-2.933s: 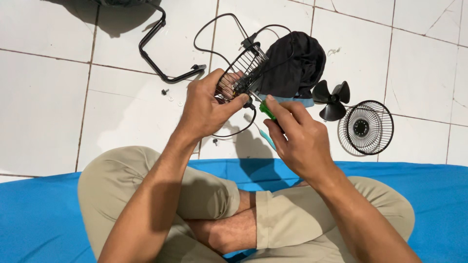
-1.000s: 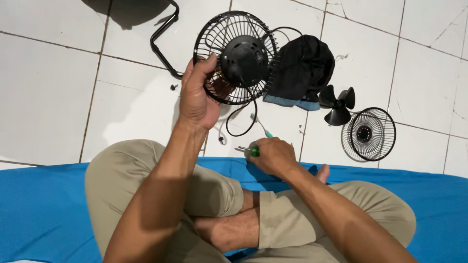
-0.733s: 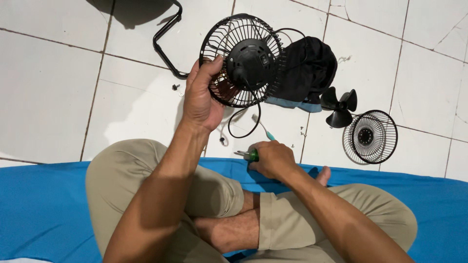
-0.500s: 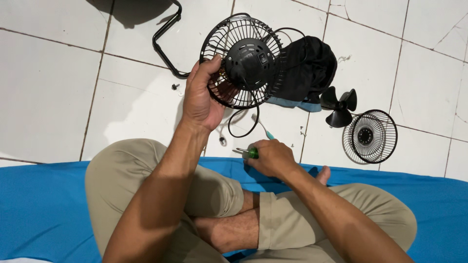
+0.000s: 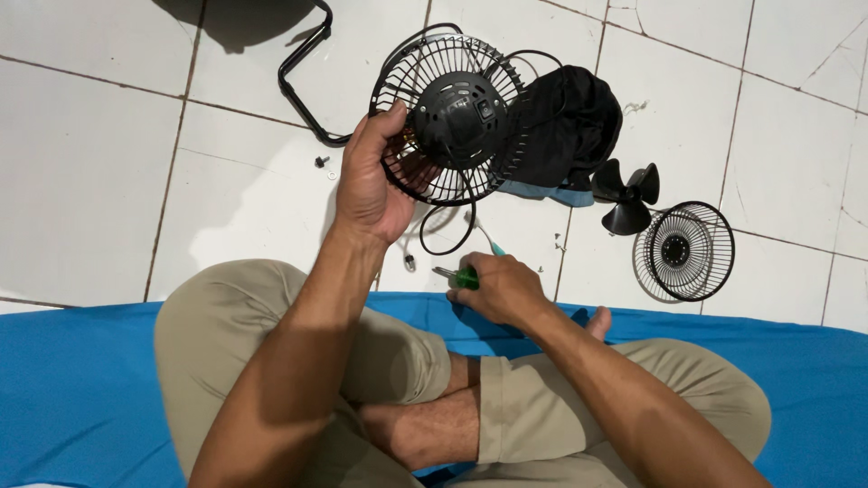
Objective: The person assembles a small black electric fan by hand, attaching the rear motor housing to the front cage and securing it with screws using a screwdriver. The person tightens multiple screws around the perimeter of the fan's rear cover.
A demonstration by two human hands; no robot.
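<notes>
Rear fan grille with motor housing (image 5: 457, 113), held above the white tiled floor (image 5: 90, 181) by the left hand (image 5: 372, 181) clamped on its rim. Right hand (image 5: 497, 289), lower, closed around a green-handled screwdriver (image 5: 459, 276). Beside: black cloth (image 5: 565, 122), fan blade (image 5: 624, 194), front grille (image 5: 683, 250).

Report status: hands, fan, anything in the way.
Left hand grips rear fan cage, held up off floor. Right hand holds green screwdriver, low by knee. Cord dangles below; nothing blocking.
</notes>
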